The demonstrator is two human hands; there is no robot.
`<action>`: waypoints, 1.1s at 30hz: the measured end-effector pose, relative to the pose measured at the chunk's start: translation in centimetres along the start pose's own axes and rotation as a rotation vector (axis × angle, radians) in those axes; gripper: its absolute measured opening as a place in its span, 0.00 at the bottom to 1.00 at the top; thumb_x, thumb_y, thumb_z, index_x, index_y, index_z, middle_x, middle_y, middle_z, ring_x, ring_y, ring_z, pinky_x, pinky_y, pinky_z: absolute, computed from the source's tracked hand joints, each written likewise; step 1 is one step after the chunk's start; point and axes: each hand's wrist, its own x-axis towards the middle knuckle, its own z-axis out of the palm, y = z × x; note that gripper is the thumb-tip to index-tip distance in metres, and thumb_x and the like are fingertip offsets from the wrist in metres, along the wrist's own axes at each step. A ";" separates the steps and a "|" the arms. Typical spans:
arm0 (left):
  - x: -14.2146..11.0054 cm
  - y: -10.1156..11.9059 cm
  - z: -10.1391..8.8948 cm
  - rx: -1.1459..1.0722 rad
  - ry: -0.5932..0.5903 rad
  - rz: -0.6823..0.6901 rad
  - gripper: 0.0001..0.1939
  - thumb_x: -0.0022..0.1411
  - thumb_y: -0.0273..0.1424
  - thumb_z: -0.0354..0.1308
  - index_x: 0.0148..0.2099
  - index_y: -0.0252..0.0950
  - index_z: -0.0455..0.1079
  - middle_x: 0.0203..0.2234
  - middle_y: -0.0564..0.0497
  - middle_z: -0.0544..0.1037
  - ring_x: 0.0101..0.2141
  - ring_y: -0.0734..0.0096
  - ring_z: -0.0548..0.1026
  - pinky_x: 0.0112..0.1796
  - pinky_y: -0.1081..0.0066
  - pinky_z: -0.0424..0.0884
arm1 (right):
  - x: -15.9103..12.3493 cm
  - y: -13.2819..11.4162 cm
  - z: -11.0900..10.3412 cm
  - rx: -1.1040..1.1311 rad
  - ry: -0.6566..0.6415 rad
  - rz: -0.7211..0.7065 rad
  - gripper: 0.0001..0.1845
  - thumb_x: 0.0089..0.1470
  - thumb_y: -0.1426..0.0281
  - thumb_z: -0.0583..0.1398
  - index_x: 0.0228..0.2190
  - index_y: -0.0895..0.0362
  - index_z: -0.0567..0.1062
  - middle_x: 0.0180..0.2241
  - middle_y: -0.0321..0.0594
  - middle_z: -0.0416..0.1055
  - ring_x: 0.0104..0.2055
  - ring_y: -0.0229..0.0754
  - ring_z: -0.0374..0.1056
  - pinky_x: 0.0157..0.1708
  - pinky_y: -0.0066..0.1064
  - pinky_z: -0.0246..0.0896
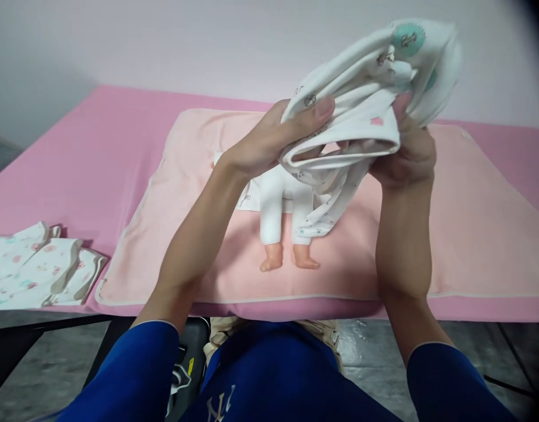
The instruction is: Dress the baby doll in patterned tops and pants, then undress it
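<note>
Both hands hold up a bunched white baby garment [352,105] printed with small motifs and teal round patches. My left hand [269,138] grips its left side, the thumb lying on top of the folds. My right hand [407,149] clasps the other side, with the fingers partly hidden by cloth. A banded opening faces me between the hands, and a narrow part hangs down. Beneath lies a baby doll [271,214] with white-covered legs and bare feet. Its upper body is mostly hidden behind the garment and my left hand; some printed cloth shows under its legs.
The doll lies on a light pink pad [480,234] with pale edging. This pad covers part of a pink-topped table [88,152] against a pale wall. Folded printed baby clothes [44,264] rest at the table's front left. A dark case-like object [194,351] stands below the front edge.
</note>
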 end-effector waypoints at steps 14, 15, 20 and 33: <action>-16.6 -0.3 7.6 -0.074 0.325 -0.369 0.36 0.57 0.49 0.79 0.63 0.38 0.79 0.55 0.41 0.87 0.64 0.40 0.80 0.63 0.47 0.80 | -9.2 -0.6 8.1 -0.265 -0.035 0.211 0.28 0.60 0.54 0.70 0.56 0.54 0.79 0.54 0.47 0.82 0.60 0.63 0.77 0.59 0.54 0.76; -17.6 -0.4 8.4 -0.035 0.358 -0.422 0.35 0.58 0.48 0.78 0.63 0.38 0.79 0.56 0.41 0.87 0.63 0.41 0.81 0.63 0.47 0.80 | -9.9 -0.1 9.0 -0.322 -0.008 0.232 0.24 0.61 0.56 0.67 0.54 0.54 0.78 0.52 0.47 0.83 0.57 0.62 0.78 0.57 0.53 0.77; -21.2 -1.4 10.8 0.184 0.379 -0.610 0.28 0.69 0.46 0.67 0.66 0.38 0.77 0.61 0.42 0.85 0.60 0.47 0.82 0.63 0.50 0.78 | -11.9 1.9 12.2 -0.527 -0.070 0.373 0.15 0.60 0.61 0.63 0.48 0.51 0.75 0.37 0.42 0.83 0.38 0.55 0.76 0.39 0.43 0.71; -22.7 -2.7 11.5 0.826 0.129 -0.777 0.21 0.80 0.42 0.43 0.58 0.36 0.70 0.41 0.42 0.84 0.45 0.45 0.81 0.63 0.43 0.63 | -12.1 2.8 15.0 -0.873 -0.207 0.353 0.16 0.63 0.64 0.59 0.50 0.56 0.73 0.39 0.48 0.80 0.38 0.55 0.73 0.34 0.38 0.54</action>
